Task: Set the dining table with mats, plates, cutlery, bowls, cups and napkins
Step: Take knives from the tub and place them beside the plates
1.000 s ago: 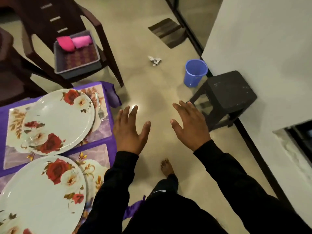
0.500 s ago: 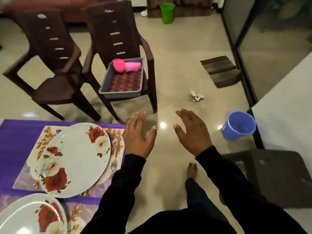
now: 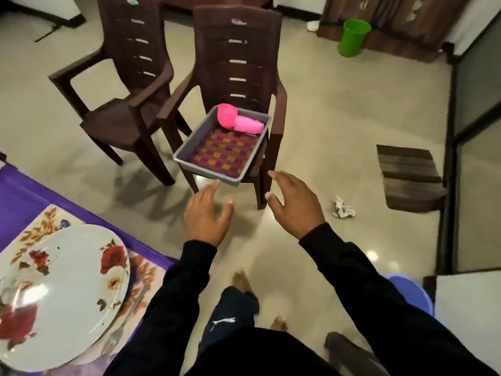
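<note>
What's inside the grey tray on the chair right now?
The grey tray holds a pink bowl, a pink cup lying sideways, and a checkered cloth lining it. Anything beneath the cloth is covered.

The counter (image 3: 24, 196) has a purple cloth with a floral mat (image 3: 40, 226), a rose-print plate (image 3: 62, 289) and a fork (image 3: 122, 327) on it.

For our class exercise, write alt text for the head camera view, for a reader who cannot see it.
Two open hands, left and right, reach toward a grey tray holding pink cups on a brown chair. A floral plate sits lower left.
</note>
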